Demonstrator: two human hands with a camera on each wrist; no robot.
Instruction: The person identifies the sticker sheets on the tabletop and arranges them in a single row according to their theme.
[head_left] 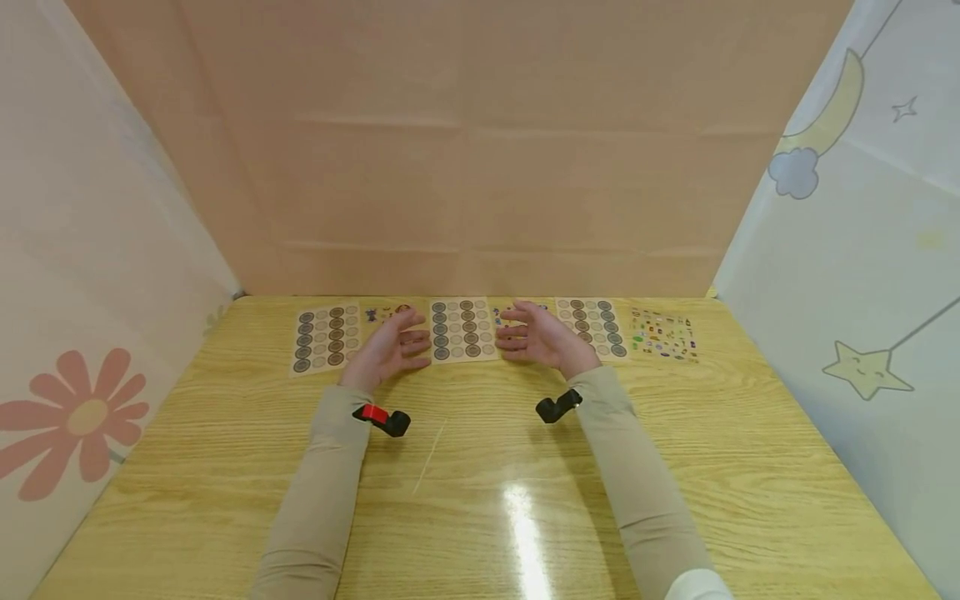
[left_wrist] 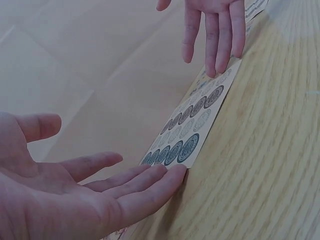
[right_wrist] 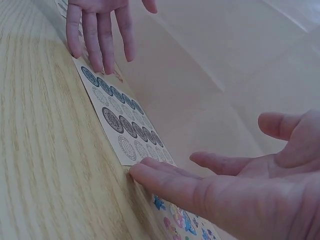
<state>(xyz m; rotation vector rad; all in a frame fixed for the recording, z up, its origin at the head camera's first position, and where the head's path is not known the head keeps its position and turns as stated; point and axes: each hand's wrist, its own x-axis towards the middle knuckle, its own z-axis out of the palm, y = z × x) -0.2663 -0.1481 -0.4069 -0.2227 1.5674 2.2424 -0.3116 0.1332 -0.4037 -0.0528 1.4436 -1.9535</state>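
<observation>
A sheet of round stickers (head_left: 463, 329), printed in columns of dark and pale circles, lies on the wooden table between the two hands. My left hand (head_left: 387, 348) has its fingers extended toward the sheet's left edge, palm facing inward. Opposite it, my right hand (head_left: 543, 336) reaches toward the right edge with fingers loosely straight. Neither hand grips anything. Partly hidden behind the left hand is a sheet with small colourful figures (head_left: 372, 315). Another colourful sticker sheet (right_wrist: 186, 220) lies under the right hand's fingers in the right wrist view.
To the left lies another round-sticker sheet (head_left: 322, 337), and a third round-sticker sheet (head_left: 606, 329) is at the right. Beyond that one is a clear sheet of tiny pictures (head_left: 664, 335). A brown paper backdrop (head_left: 465, 167) rises behind the row; patterned white panels (head_left: 862, 250) flank the table (head_left: 450, 517).
</observation>
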